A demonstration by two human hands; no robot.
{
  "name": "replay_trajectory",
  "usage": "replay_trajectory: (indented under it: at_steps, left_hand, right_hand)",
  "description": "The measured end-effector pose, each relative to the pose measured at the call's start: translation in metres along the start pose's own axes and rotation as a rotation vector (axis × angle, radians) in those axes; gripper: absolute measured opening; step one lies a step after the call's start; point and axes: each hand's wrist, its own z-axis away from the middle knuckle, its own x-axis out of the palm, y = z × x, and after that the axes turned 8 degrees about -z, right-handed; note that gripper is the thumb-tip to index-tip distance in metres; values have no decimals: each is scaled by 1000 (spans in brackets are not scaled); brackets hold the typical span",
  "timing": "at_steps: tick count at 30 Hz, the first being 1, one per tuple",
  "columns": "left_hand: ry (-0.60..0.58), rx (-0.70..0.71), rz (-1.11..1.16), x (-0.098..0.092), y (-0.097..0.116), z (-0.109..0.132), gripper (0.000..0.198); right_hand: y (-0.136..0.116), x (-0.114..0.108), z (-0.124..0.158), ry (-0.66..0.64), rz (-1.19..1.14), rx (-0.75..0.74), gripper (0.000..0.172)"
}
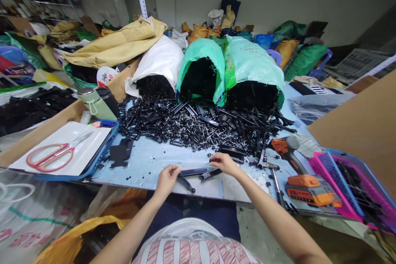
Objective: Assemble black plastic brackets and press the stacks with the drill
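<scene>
Black plastic bar (193,171): stretched nearly level near the front edge of the bench (145,169), between two bare hands; impossible to tell whether resting or lifted.
Left hand (167,179): closed on the bar's left end with thumb and fingers.
Right hand (227,164): poised just past the bar's right end, fingers bent and tips close together; too small to tell whether closed or pinching a part.
Round-ended black bar (186,184): lying aslant on the near side of the held bar, close to the left hand.
Fork-ended black part (210,174): lying just below the right hand.
Pile of black parts and silver pins (198,130): heaped across the middle of the bench, beyond both hands.
White sack (162,60), green sack (201,47) and pale-green sack (253,62): laid side by side behind the pile, mouths turned toward the hands.
Red-handled scissors (70,147): resting on white paper (93,142) over a blue tray (103,148), far left.
Pale-green cup (100,107) and black cup (109,101): standing together behind the tray.
Orange-and-black cordless driver (297,161): lying to the right, near a hammer (276,182).
Pink basket (322,173) and blue basket (335,169): nested at the right end, loaded with black pieces.
Cardboard (361,119): standing behind the baskets.
</scene>
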Motion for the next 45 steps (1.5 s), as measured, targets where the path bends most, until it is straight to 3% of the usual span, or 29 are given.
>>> replay_trajectory:
  at_steps: [3,7,11,13,15,17,18,21,24,27,30,37,41,45]
  left_hand:
    - [-21,-10,-26,2,-2,0,37]
    - [-183,-144,45,6,-3,1,44]
    - [-205,-103,50,5,-3,-6,47]
    - [-192,-34,-37,2,-1,-9,44]
    - [-67,66,-184,1,6,-7,39]
    - [54,259,-342,5,16,0,33]
    - [51,385,-410,11,23,4,32]
    - [-142,669,-559,35,39,12,39]
    - [-222,609,-667,59,43,7,67]
    - [-288,601,-701,68,37,-2,53]
    - [-320,654,-701,65,31,-5,44]
    - [-309,660,-679,60,38,-5,43]
    - [-289,690,-659,58,41,-6,41]
    - [-115,747,-578,47,32,12,35]
  right_hand:
    - [-10,-6,3,-100,-29,-13,16]
    - [-29,-6,-1,-157,207,-63,12]
    - [-47,0,-7,-235,396,-93,10]
    - [-50,3,-7,-251,414,-94,10]
    - [-48,6,-4,-244,415,-96,11]
    - [-40,10,3,-208,390,-131,13]
    - [-34,14,8,-178,362,-169,16]
    - [-11,28,25,-46,272,-318,26]
    - [10,40,40,58,252,-391,33]
    - [22,45,47,45,285,-386,46]
    - [28,44,46,-17,342,-383,51]
    - [39,37,32,-144,398,-546,44]
    - [37,34,35,-125,370,-517,46]
    - [17,32,41,-47,347,-446,45]
